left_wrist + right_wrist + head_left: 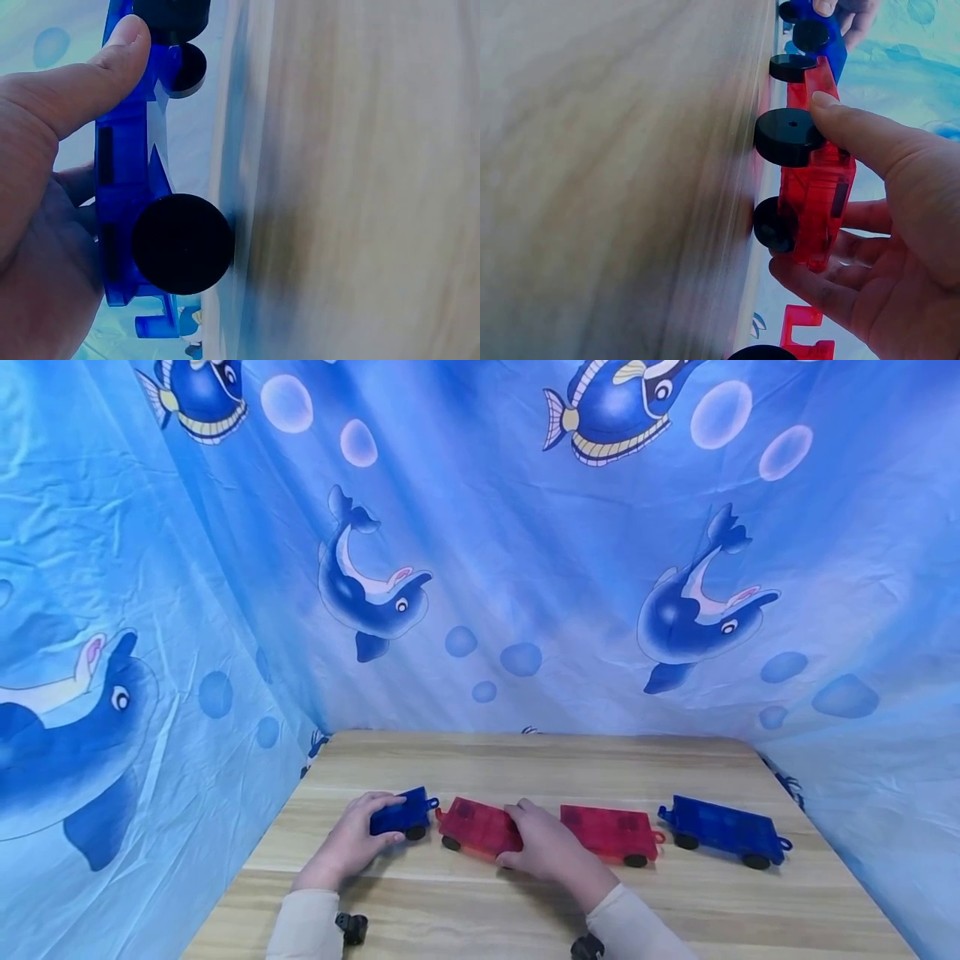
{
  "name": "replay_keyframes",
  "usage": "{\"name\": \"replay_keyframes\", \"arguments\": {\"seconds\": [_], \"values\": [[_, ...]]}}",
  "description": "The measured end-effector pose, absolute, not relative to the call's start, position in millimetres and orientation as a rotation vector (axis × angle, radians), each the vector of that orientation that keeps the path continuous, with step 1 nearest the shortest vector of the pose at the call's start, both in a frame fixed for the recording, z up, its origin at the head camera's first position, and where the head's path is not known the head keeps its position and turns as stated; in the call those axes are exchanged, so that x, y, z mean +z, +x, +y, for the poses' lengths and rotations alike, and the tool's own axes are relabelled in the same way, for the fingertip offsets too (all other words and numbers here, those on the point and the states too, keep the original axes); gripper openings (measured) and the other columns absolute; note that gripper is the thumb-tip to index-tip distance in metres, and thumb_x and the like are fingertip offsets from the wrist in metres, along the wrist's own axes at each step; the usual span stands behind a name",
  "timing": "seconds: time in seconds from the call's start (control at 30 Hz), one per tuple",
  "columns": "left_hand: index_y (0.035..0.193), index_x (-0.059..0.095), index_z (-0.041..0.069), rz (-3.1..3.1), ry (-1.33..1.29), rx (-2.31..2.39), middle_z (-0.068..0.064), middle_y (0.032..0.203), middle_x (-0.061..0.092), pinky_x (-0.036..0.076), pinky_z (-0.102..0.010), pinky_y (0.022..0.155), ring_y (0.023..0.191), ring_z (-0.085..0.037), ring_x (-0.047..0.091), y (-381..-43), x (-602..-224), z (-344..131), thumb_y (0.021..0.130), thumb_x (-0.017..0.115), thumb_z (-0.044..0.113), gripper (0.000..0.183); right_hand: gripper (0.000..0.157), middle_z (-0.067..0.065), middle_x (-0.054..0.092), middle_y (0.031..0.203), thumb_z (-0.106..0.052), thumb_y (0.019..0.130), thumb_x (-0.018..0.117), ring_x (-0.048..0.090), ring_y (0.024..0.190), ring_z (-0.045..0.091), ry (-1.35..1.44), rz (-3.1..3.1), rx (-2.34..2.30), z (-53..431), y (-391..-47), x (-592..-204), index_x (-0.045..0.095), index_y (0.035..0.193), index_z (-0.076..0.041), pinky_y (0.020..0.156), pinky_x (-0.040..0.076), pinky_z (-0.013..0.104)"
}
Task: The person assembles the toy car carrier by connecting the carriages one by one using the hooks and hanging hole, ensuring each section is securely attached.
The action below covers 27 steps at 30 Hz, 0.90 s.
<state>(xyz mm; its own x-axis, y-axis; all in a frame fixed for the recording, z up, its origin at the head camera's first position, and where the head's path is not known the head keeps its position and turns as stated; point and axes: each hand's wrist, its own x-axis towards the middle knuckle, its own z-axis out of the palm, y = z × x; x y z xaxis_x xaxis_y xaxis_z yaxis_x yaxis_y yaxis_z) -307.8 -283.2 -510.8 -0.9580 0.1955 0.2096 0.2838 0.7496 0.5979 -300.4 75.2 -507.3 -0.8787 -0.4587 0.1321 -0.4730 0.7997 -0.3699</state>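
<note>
A: Who has hold of the held red car (472,827)?

B: The right hand (551,850), gripping it toward its right end, thumb on the near side and fingers round the back. Just left of the held red car, the left hand (351,839) holds a blue car (403,814), also between thumb and fingers.

A: Why take them that way?

B: Probably to leave the facing ends uncovered: the blue car's ring (432,803) points at the held red car's hook (441,815), and no finger covers either. Whether ring and hook touch, I cannot tell. Gripping the bodies also seems to leave the black wheels (451,842) free underneath.

A: And the rest of the line-up?

B: A second red car (611,833) stands to the right of the held red car, partly behind the right hand. Farther right, well apart from the held red car, stands another blue car (723,833). All four form a rough row above the wooden table (420,910), perhaps arranged so that coupling ends face their neighbours. Beyond the held red car hangs a dolphin-print cloth (487,568).
</note>
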Motion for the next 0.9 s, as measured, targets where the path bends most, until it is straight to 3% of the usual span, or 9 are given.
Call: {"name": "replay_keyframes", "arguments": {"seconds": [0.17,0.9], "values": [[0.14,0.067,0.022,-2.796,-0.412,-0.976,-0.01,0.146,0.057,0.041,-0.066,0.111,0.139,-0.042,0.047,-308.2,-509.5,-281.6,0.088,0.087,0.021,0.055,0.085,0.009,0.062,0.13,-0.05,0.083,0.087,0.063,0.119,0.027,0.764,-2.934,0.612,75.9,-302.2,-506.3,0.058,0.147,-0.003,0.102,0.054,0.046],[0.139,0.067,0.026,-2.834,-0.413,-0.984,-0.006,0.147,0.056,0.039,-0.063,0.113,0.142,-0.038,0.044,-310.7,-514.8,-278.2,0.089,0.086,0.021,0.054,0.083,0.003,0.062,0.12,-0.05,0.084,0.086,0.063,0.11,0.021,0.779,-2.926,0.593,75.9,-304.0,-511.0,0.059,0.147,-0.004,0.097,0.056,0.042]]}}
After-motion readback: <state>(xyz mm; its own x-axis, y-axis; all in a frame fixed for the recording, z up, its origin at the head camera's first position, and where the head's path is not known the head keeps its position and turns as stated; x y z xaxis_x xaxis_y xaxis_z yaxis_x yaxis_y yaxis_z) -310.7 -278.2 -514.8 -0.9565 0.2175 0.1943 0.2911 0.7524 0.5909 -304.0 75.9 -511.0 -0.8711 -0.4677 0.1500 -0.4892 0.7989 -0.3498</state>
